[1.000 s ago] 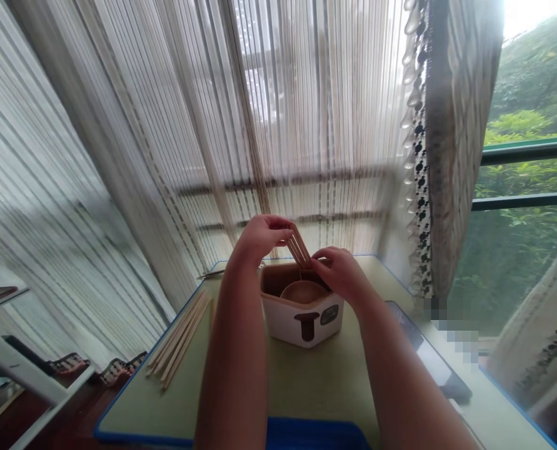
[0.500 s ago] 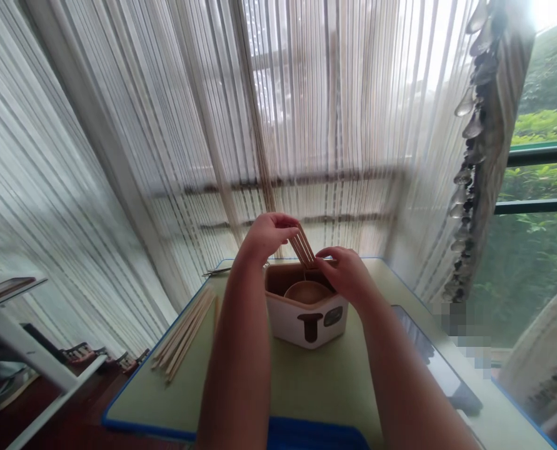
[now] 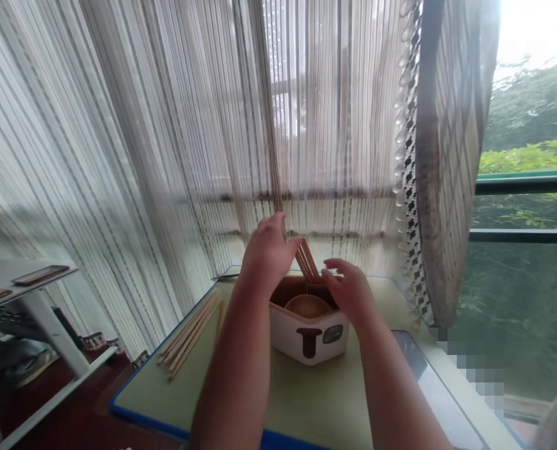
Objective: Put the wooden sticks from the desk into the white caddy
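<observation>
My left hand is raised over the back left of a white box with a brown inside. Its fingers are lifted apart, with the thumb at the upper end of a narrow brown slatted piece. That piece leans up from the box's back rim. My right hand is at the box's right rim, fingers spread, fingertips close to the slats' lower end; whether they touch, I cannot tell. Inside the box sits a round brown part. A bundle of thin wooden sticks lies left of my left forearm.
The pale green table has a blue edge. A dark flat screen-like object lies right of my right forearm. Thin dark pointed items lie at the back left. String curtains hang behind; a white side table stands left.
My left hand's fingers have lifted and opened off the slatted piece's top. My right fingers have spread away from its lower end. The view has turned slightly right and up.
</observation>
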`<state>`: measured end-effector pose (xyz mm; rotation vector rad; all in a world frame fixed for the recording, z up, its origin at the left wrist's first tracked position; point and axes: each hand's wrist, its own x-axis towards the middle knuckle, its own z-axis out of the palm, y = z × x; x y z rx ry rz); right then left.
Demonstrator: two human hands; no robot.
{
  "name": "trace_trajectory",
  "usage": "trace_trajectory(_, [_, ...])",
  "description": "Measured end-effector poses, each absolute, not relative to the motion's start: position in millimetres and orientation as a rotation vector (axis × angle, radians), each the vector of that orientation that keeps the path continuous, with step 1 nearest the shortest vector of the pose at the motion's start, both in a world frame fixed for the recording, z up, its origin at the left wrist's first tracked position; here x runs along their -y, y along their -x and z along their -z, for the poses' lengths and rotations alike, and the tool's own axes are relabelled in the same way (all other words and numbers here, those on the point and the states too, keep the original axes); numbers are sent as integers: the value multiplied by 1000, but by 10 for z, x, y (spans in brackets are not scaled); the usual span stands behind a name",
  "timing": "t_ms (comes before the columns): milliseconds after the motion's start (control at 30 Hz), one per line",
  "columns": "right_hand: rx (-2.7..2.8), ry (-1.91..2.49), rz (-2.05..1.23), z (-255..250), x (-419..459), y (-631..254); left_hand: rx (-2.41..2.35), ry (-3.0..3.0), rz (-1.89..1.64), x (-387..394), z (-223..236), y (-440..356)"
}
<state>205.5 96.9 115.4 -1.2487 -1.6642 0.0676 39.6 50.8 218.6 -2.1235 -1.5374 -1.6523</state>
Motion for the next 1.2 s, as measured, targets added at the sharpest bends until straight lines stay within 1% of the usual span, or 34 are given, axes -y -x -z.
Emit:
trace_trajectory(133, [1511,1220,158,-1228,-881,-2030,1283,1999,1822,-34,-2286,-431])
trace_trajectory(233, [1455,1035,330,-1355,-696,-1942,1349,1961,1805,89,-2195,-239])
trace_trajectory(300, [1539,843,367,-1439,-527,-1825,1508,1893,1757,27,-2017,-2])
trace_trajectory(367, [1632,661,326,-1453,-361,-1635,1724,1826,1701,-96,-1747,280])
trace_trajectory(433, [1700,529,209,-1336,-229,-1358,1914,1822,1672,-225,-1412,562])
trace_trajectory(533, [1761,507,-38,-912,-133,-834,2202,1746,1682,-365,-876,926])
trace_trajectory(600, [1890,560,-157,-568,-140,-510,2267,1647,1653,-405,-557,1110])
trace_trajectory(700, [2241,648,-282,-199,-208,-222,2387,1553,1494,-393,-222,1266])
trace_trajectory(767, [2368,746,-320,-105,-249,-183,2449,1599,1280,-363,-117,1283])
trace_trajectory(867, [2389,846,-341,-109,-266,-252,2455,1720,894,-337,-104,1211])
trace_trajectory(967, [2407,852,-378,-144,-246,-324,2521,1723,721,-334,-149,1123])
trace_trajectory(1067, [2339,883,-413,-146,-249,-333,2542,1698,783,-331,-138,1106])
trace_trajectory(1133, [2253,907,-448,-134,-273,-314,2497,1701,974,-339,-91,1133])
trace_trajectory(1200, [2186,926,-498,-120,-302,-290,2422,1704,1262,-362,-43,1165])
